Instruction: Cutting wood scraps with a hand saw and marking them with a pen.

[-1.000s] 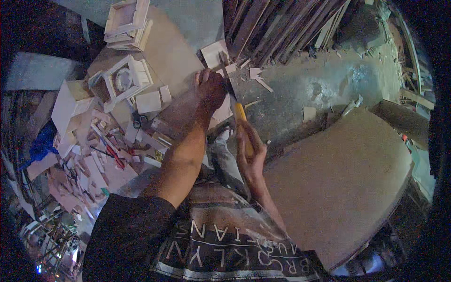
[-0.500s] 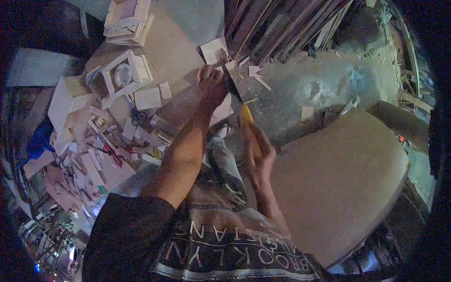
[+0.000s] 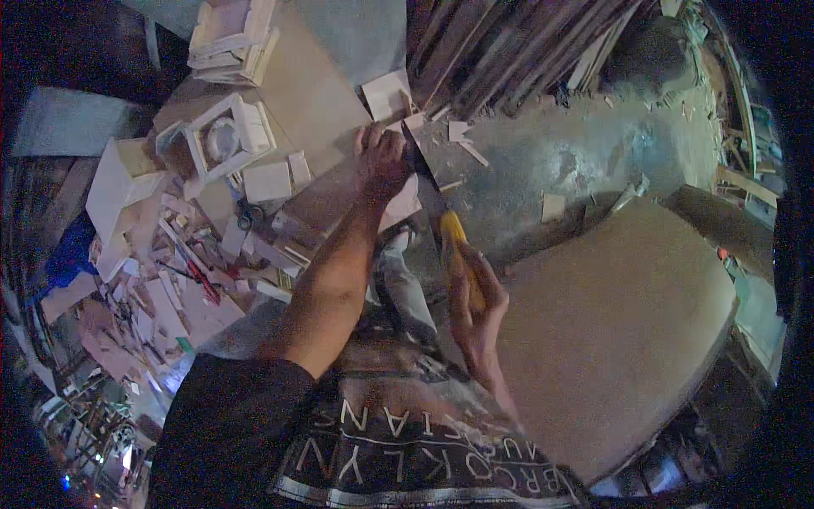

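Observation:
My right hand (image 3: pixel 479 297) is closed round the yellow handle of a handsaw (image 3: pixel 453 227). The saw's dark, narrow blade slants up and away, passing just right of my left hand (image 3: pixel 381 161). That hand bears down with curled fingers on a pale piece of wood (image 3: pixel 405 202) at the right edge of the workbench (image 3: pixel 318 191). Most of the wood is hidden under the hand, so where the blade meets it cannot be made out.
Left on the bench stand a wooden frame (image 3: pixel 229 140), a stack of frames (image 3: pixel 231 47), scissors (image 3: pixel 246 214) and many offcuts (image 3: pixel 165 310). Long planks (image 3: pixel 517 51) lean at the far side. A large brown board (image 3: pixel 619 331) lies to my right; scraps (image 3: pixel 459 131) litter the floor.
My right hand has drawn the handsaw back toward me and slightly right. My left hand stays in nearly the same place on the wood.

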The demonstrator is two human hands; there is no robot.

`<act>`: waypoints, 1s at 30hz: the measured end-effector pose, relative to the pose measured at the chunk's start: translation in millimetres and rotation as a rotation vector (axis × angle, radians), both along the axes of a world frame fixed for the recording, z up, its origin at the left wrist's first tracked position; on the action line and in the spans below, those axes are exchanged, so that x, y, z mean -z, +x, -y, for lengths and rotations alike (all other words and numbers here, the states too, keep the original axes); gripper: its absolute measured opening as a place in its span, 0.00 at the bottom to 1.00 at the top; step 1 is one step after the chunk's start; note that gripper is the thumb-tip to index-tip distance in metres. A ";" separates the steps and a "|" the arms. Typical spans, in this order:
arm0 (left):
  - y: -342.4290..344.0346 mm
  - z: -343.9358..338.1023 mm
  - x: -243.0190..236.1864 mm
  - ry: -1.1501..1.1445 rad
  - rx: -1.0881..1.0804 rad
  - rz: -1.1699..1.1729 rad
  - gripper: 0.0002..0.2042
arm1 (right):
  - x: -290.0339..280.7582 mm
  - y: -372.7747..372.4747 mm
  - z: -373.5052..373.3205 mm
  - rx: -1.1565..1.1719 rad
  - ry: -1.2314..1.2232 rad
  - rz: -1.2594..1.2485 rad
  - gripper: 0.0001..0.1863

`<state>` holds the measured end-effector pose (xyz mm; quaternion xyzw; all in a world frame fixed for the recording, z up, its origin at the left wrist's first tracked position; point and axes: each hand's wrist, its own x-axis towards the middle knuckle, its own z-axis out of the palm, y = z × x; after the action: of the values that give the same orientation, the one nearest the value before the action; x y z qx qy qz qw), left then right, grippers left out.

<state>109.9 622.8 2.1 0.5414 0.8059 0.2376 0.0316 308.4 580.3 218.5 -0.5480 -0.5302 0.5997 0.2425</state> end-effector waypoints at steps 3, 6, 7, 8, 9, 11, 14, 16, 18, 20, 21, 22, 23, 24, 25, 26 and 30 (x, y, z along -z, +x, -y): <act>-2.4 8.7 1.9 0.149 0.028 -0.084 0.14 | 11.0 -7.3 -11.4 -0.227 0.101 0.202 0.18; 2.8 10.8 -2.3 0.070 0.029 -0.120 0.15 | -22.4 7.6 -4.4 0.061 -0.370 0.036 0.19; 2.0 10.8 -1.2 0.068 0.029 -0.117 0.15 | -12.6 8.7 -2.7 0.062 -0.372 0.038 0.19; -2.2 8.8 1.8 -0.010 0.069 -0.105 0.14 | 7.0 8.4 -1.8 0.175 -0.405 -0.124 0.20; -5.4 5.4 5.0 -0.088 0.109 -0.091 0.14 | 19.4 6.5 -4.6 0.288 -0.435 -0.285 0.20; -3.9 -2.6 -2.2 0.105 0.041 -0.066 0.13 | 11.7 6.8 -7.0 0.291 -0.495 -0.419 0.21; 1.8 7.3 -3.1 -0.004 0.034 0.075 0.13 | -3.5 18.1 -3.3 -0.148 0.075 0.121 0.21; 0.9 3.7 -13.5 0.079 0.025 -0.094 0.12 | -1.5 -0.8 -14.3 -0.160 0.029 0.144 0.21; 1.2 3.5 -17.4 0.045 0.034 -0.048 0.12 | -11.2 -3.7 -19.7 -0.178 0.017 0.164 0.20; 2.2 4.4 -15.4 0.005 0.039 0.003 0.11 | -18.1 4.6 -10.2 -0.117 0.075 0.150 0.20; 3.9 4.9 -10.1 0.058 0.019 -0.042 0.11 | -17.0 6.5 -9.3 -0.121 0.073 0.152 0.20; 4.6 4.7 -6.1 0.111 0.000 -0.088 0.11 | -14.3 7.5 -9.2 -0.079 -0.001 0.110 0.20; 2.5 4.3 -2.2 0.109 -0.003 -0.086 0.11 | -15.1 7.0 -10.4 -0.036 -0.074 0.067 0.20; -1.4 4.6 0.3 0.122 0.028 -0.095 0.12 | -19.7 7.3 -11.6 -0.035 -0.076 0.072 0.20; -3.5 7.4 1.9 0.136 0.060 -0.105 0.12 | -25.6 8.2 -13.4 -0.030 -0.096 0.089 0.20; -6.4 7.1 -2.2 0.148 0.025 -0.127 0.13 | -26.7 5.8 -19.3 -0.024 -0.107 0.097 0.20; 0.8 0.8 -4.4 0.131 0.128 -0.091 0.12 | -7.8 7.0 -23.8 -0.070 0.023 0.121 0.19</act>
<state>110.7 622.0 6.5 0.6031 0.7529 0.2623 -0.0253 315.5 604.0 226.2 -0.5614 -0.5698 0.5675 0.1953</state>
